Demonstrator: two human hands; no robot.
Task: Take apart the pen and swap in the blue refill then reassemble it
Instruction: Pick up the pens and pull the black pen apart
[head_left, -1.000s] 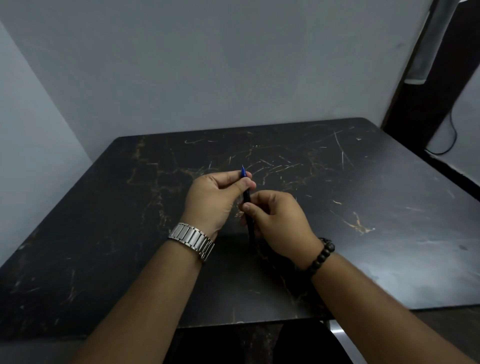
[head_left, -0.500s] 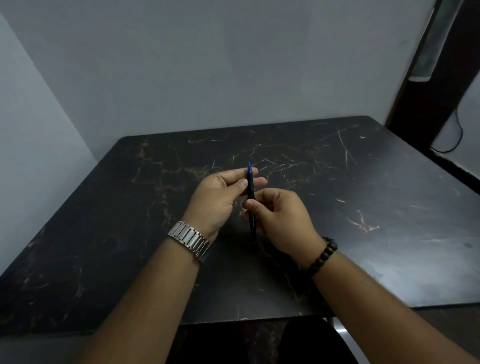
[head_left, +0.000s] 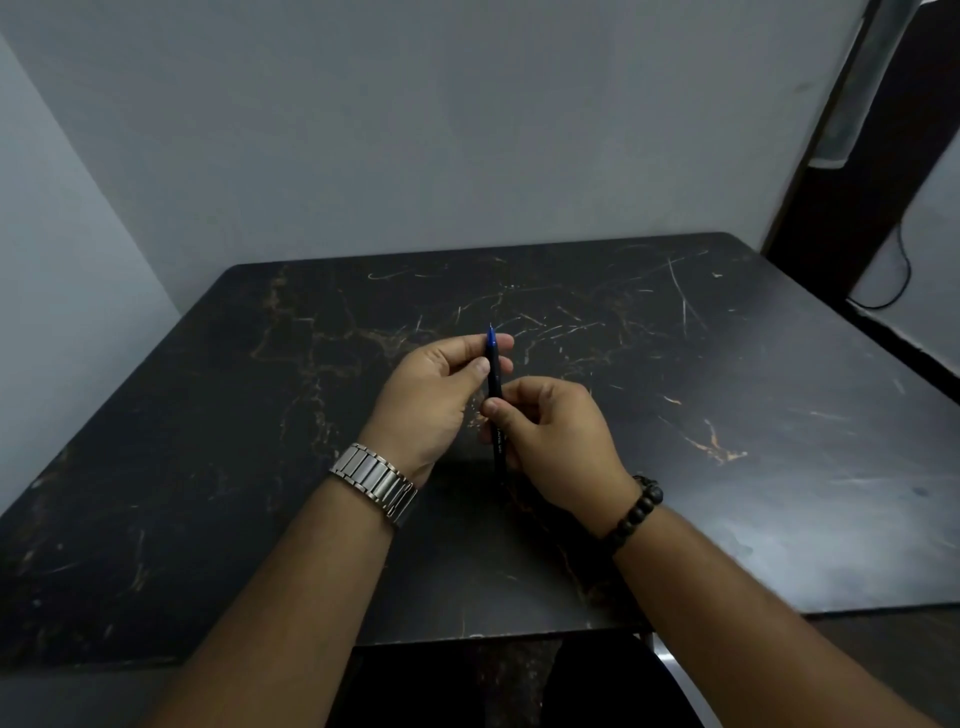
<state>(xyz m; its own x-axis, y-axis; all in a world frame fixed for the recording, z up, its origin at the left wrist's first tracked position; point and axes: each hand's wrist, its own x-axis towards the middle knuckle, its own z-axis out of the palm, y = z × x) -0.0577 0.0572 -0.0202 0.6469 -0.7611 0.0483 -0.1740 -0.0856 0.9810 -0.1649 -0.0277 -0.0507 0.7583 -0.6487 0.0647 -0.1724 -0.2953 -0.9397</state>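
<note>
A slim black pen (head_left: 494, 382) with a blue tip stands nearly upright above the middle of the dark table (head_left: 727, 415). My left hand (head_left: 434, 400), with a metal watch on its wrist, pinches the pen's upper end just below the blue tip, thumb and forefinger on either side. My right hand (head_left: 558, 436), with a dark bead bracelet on its wrist, grips the pen's lower barrel, whose bottom end pokes out under the fingers. I see no separate refill or loose pen part anywhere on the table.
The table is black with gold veins and scratches, set into a corner of grey walls (head_left: 415, 130). A dark door frame (head_left: 893, 130) and a hanging cable (head_left: 901, 280) lie at the right.
The pen has risen through my left fingers, so more of the blue tip and black barrel shows above my right hand. Both hands stay in place.
</note>
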